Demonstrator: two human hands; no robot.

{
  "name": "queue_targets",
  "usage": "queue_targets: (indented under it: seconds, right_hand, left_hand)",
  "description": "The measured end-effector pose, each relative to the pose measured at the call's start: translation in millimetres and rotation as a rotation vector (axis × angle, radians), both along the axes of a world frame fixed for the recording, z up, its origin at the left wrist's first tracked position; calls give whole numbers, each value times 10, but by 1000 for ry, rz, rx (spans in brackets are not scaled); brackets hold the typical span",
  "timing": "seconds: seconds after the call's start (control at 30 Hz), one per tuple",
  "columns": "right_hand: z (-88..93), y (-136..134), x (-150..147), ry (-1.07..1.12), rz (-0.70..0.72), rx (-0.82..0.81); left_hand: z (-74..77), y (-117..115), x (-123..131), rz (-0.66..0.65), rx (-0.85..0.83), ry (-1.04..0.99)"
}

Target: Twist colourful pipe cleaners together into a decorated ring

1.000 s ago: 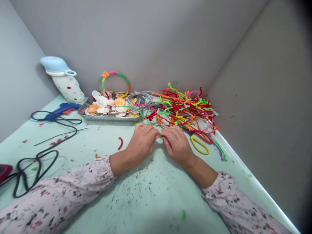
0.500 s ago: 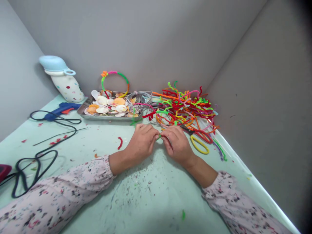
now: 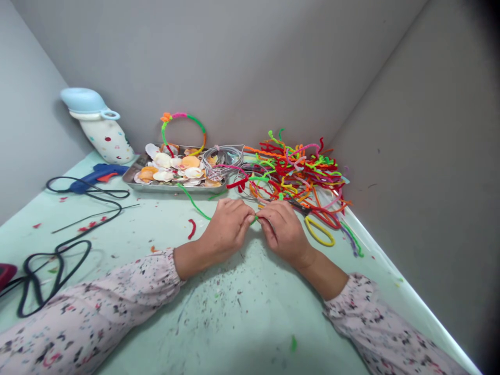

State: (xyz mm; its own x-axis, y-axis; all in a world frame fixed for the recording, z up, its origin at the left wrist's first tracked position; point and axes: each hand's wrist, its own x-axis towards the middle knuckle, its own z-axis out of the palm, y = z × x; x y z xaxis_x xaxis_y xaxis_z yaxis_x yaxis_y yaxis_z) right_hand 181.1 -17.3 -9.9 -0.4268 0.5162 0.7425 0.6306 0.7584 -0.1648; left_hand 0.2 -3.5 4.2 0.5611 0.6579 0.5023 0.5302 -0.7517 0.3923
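A green pipe cleaner [image 3: 194,204] runs between my two hands, its long free end reaching out to the left toward the tray. My left hand [image 3: 228,226] pinches it with closed fingertips. Close beside, my right hand [image 3: 285,229] also pinches it, thumb and forefinger pressed together. Only a tiny green stretch shows between the fingertips; the rest there is hidden. Scissors with a red and a yellow handle loop [image 3: 320,232] lie just right of my right hand. A short red pipe cleaner piece [image 3: 191,229] rests left of my left hand.
A metal tray [image 3: 175,189] of shells [image 3: 191,162] stands behind, with a colourful pipe cleaner ring [image 3: 203,126] upright in it. Coiled wire [image 3: 224,156] and a heap of pipe cleaners [image 3: 300,166] lie alongside. At left are a blue glue gun [image 3: 96,177], black cord [image 3: 58,250] and a bottle [image 3: 103,133].
The green pipe cleaner's free end has swung down and left, now clearly seen stretched out beside my left hand. Both hands keep nearly the same place and pinch.
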Motion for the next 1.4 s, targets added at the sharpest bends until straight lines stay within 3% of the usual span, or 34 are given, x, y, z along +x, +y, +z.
queue_targets:
  seconds: [0.37, 0.57, 0.67, 0.8, 0.87, 0.97, 1.13, 1.3, 1.4]
  right_hand:
    - [5, 3, -5, 2, 0, -18]
    - [4, 31, 7, 67, -119, -26]
    - [9, 39, 14, 141, -197, -36]
    - [9, 33, 21, 236, -242, -49]
    - [0, 22, 27, 290, -258, -61]
    - [-16, 2, 33, 367, -264, -98]
    - [-8, -28, 19, 349, -173, -124]
    - [11, -44, 7, 311, -152, -173]
    - [6, -44, 8, 276, -136, -224]
  left_hand:
    - [-17, 0, 12, 10, 20, 20]
    - [72, -84, -8, 150, 200, -168]
    - [79, -124, -20, 42, 231, -206]
    - [2, -136, 7, -226, 88, 42]
    - [-52, -126, 28, -279, -4, 140]
    - [-114, -98, 47, -232, -70, 130]
    - [-107, -41, 24, -69, -23, 34]
    - [-27, 14, -26, -71, 143, -118]
    - [7, 24, -45, 25, 291, -171]
